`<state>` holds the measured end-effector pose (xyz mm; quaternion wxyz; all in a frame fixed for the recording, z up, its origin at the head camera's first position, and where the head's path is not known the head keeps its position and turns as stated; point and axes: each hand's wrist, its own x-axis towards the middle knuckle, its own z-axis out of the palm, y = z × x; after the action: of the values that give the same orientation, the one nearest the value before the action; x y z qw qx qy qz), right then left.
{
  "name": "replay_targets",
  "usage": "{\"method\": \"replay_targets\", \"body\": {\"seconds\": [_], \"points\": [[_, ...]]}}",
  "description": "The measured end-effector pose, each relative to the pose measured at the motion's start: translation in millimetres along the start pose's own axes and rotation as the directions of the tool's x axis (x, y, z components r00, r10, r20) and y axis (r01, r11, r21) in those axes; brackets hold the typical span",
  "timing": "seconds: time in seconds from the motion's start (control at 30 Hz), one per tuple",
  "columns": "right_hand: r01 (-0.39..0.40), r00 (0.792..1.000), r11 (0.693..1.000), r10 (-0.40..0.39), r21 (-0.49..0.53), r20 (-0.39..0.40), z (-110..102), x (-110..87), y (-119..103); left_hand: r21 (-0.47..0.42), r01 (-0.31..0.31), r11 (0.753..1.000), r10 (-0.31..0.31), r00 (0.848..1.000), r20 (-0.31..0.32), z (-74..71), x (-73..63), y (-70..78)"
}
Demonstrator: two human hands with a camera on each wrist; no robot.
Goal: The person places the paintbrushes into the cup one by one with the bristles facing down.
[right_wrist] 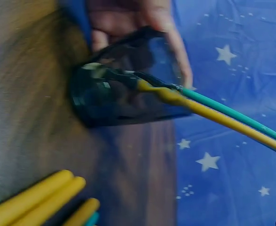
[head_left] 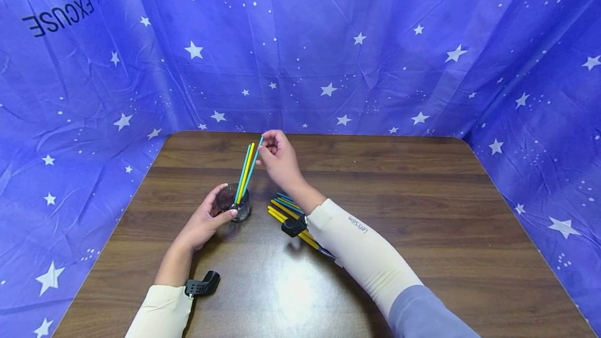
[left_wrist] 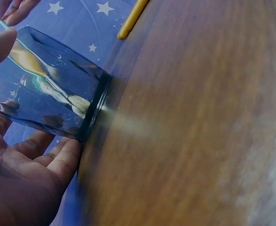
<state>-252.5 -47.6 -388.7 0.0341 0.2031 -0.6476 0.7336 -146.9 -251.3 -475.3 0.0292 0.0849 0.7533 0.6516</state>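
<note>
Glass cup (left_wrist: 58, 101), yellow brushes (right_wrist: 29, 195); sleeve (head_left: 366, 246) overlapping them

The right sleeve (head_left: 371, 246) hides part of the lying brushes (head_left: 278, 215).

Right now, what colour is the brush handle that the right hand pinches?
The brush handle is turquoise, seen best in the head view.

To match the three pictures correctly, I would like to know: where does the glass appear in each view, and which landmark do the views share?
Head: the glass is left of centre, below mid-height, held by the left hand.
Left wrist: upper left, its base toward the right.
Right wrist: above mid-height, slightly left of centre, its base toward the left.
Shared landmark: the blue star-patterned cloth.
</note>
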Motion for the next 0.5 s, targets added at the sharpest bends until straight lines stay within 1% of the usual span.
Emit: {"method": "replay_targets", "body": {"seconds": [0.17,0.3,0.5], "points": [[-0.026,0.999,0.999,0.027,-0.044,0.034,5.8,-6.6,11.3,0.001,0.0,1.0,0.0,1.0,0.002,0.1,0.3,-0.7],[-0.044,0.998,0.997,0.046,-0.064,0.032,8.4,-8.8,15.8,-0.008,-0.002,1.0,0.002,1.0,0.006,0.5,0.7,-0.9],[-0.061,0.997,0.996,0.063,-0.069,0.041,7.5,-6.7,20.5,-0.01,-0.004,1.0,0.004,1.0,-0.002,0.0,0.8,-0.2]]}}
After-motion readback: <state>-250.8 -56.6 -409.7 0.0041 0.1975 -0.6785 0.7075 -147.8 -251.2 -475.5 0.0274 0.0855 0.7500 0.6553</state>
